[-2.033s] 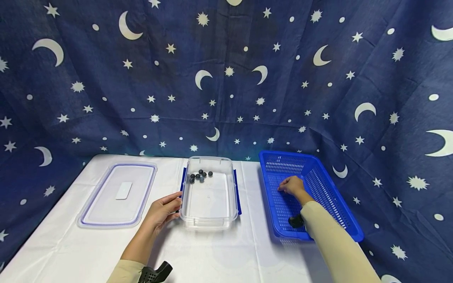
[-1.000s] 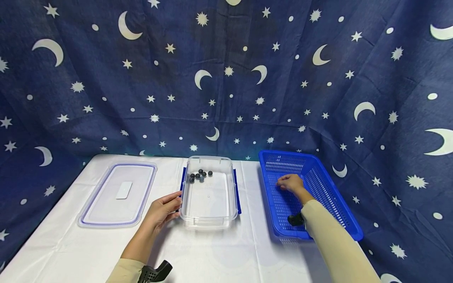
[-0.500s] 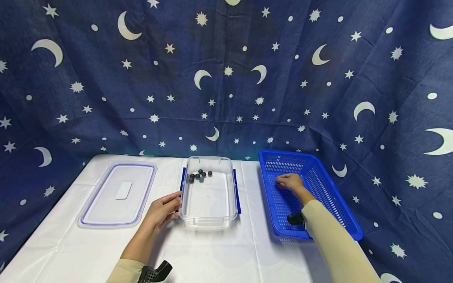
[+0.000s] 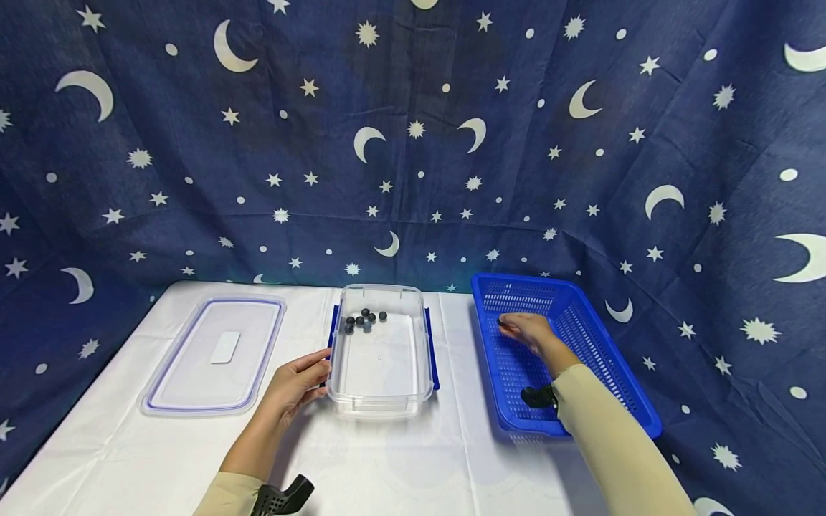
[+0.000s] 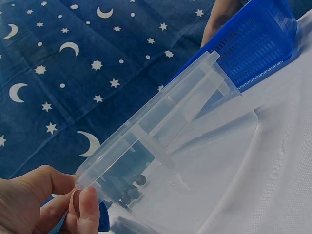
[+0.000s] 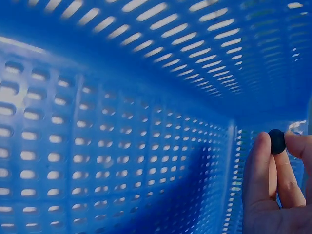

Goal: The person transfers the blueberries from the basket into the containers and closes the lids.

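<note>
Pinching a dark ball (image 6: 277, 141), the right hand (image 4: 530, 333) hangs inside the blue basket (image 4: 590, 351) at the right edge of the table (image 4: 413, 462). The left hand (image 4: 298, 383) grips the left side of the clear box (image 4: 381, 398); more dark balls (image 4: 360, 321) lie inside, near its far left corner. A lid (image 4: 206, 378) rests toward the table's left edge.

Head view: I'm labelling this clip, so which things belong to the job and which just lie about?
Job: right hand, dark ball it pinches, blue basket, left hand, clear box, balls inside.
Seemingly just there: lid lying apart, white cloth, starry curtain.
</note>
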`<state>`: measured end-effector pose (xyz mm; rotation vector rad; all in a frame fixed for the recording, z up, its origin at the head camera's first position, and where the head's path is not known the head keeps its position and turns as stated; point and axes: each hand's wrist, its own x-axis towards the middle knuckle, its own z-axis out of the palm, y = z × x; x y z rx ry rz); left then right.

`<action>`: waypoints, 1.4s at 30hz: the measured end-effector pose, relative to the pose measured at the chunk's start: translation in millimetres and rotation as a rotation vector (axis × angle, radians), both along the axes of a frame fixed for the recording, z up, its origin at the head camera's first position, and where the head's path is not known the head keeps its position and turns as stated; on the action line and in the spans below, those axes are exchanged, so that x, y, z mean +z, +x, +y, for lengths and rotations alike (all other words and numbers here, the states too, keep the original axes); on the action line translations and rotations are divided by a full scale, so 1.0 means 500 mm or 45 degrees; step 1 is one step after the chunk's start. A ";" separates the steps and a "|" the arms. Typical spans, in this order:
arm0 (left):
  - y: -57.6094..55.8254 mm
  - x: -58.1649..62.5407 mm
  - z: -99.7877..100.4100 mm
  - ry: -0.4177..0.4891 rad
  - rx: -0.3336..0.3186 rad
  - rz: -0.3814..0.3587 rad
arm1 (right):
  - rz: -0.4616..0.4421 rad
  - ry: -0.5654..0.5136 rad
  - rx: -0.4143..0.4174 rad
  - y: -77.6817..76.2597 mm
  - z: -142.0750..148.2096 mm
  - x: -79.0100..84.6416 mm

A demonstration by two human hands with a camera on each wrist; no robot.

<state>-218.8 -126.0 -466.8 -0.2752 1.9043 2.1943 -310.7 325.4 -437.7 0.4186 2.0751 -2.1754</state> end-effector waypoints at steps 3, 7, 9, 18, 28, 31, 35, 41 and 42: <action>0.000 0.000 0.000 -0.008 0.000 0.001 | 0.009 -0.033 0.014 -0.001 -0.005 0.012; 0.001 0.001 -0.001 -0.010 -0.011 0.005 | 0.008 -0.107 0.036 -0.003 -0.008 0.031; 0.002 0.001 -0.001 -0.004 -0.007 0.004 | -0.005 -0.148 0.052 -0.006 -0.008 0.042; 0.001 0.003 0.000 0.007 -0.006 0.001 | -0.038 -0.173 0.122 -0.025 -0.023 0.090; 0.001 0.005 0.000 0.013 -0.006 0.006 | -0.063 -0.120 0.173 -0.043 -0.060 0.135; 0.001 0.006 0.000 0.013 -0.009 0.010 | -0.076 -0.067 0.169 -0.049 -0.077 0.146; 0.001 0.006 0.000 0.010 -0.011 0.010 | -0.073 -0.019 0.192 -0.058 -0.103 0.156; 0.003 0.005 -0.001 0.020 0.000 0.003 | -0.048 0.042 0.207 -0.071 -0.149 0.154; 0.003 0.004 -0.001 0.022 0.001 0.000 | -0.044 0.049 0.206 -0.074 -0.158 0.152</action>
